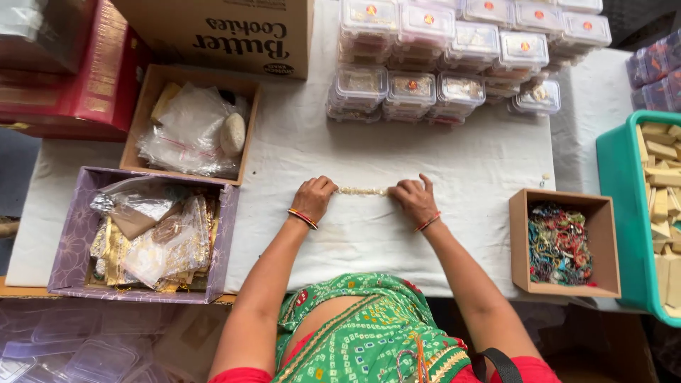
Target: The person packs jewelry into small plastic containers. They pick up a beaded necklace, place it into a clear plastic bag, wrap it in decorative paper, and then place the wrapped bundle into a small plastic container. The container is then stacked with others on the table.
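Note:
A short pale beaded strand lies stretched flat on the white cloth of the table. My left hand pinches its left end with the fingers curled closed. The strand's right end is held by my right hand in the same way. Both wrists wear red and gold bangles. The strand's ends are hidden under my fingers.
Stacks of small clear lidded boxes stand at the back. A cardboard box of coloured threads sits right, beside a green tub of pale blocks. At left are a brown box of plastic bags and a purple box of gold packets.

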